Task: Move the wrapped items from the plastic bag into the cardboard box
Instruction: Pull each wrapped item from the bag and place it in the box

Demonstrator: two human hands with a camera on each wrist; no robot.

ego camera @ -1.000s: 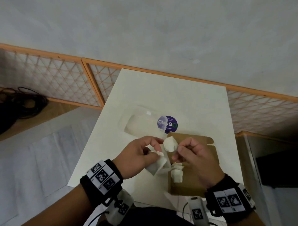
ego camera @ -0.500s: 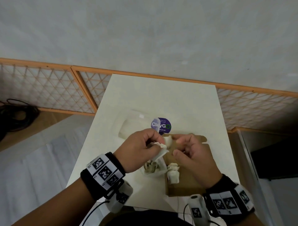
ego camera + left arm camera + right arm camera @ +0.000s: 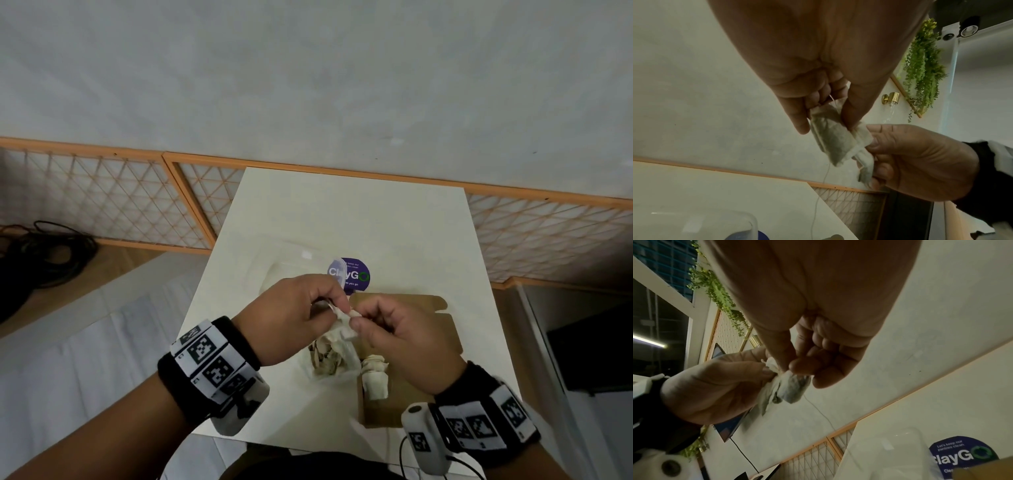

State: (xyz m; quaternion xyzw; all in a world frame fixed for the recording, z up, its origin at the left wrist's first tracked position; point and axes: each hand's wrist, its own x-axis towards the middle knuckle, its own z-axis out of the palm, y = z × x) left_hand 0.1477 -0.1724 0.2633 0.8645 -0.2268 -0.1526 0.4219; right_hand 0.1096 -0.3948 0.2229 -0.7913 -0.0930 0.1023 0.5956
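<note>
Both hands meet above the table's near half. My left hand (image 3: 337,306) pinches a pale paper-wrapped item (image 3: 830,134) between thumb and fingers. My right hand (image 3: 356,320) pinches a second wrapped piece (image 3: 865,162) that touches the first; a thin thread hangs from them. In the right wrist view the right hand (image 3: 791,368) grips the wrapped item (image 3: 795,386) by its top. Just below the hands lies the clear plastic bag (image 3: 329,356) with several wrapped items inside. The brown cardboard box (image 3: 411,394) lies open to the right of the bag, with one wrapped item (image 3: 375,380) in it.
A clear plastic container (image 3: 291,270) sits on the white table (image 3: 342,212) beyond the hands, beside a purple round sticker (image 3: 356,275). An orange lattice rail (image 3: 102,205) and a grey wall stand behind. Black cables (image 3: 41,253) lie on the floor at left.
The hands have drawn together and both now pinch wrapped items above the bag. The bag, held up by the left hand a second ago, now lies lower beneath them.
</note>
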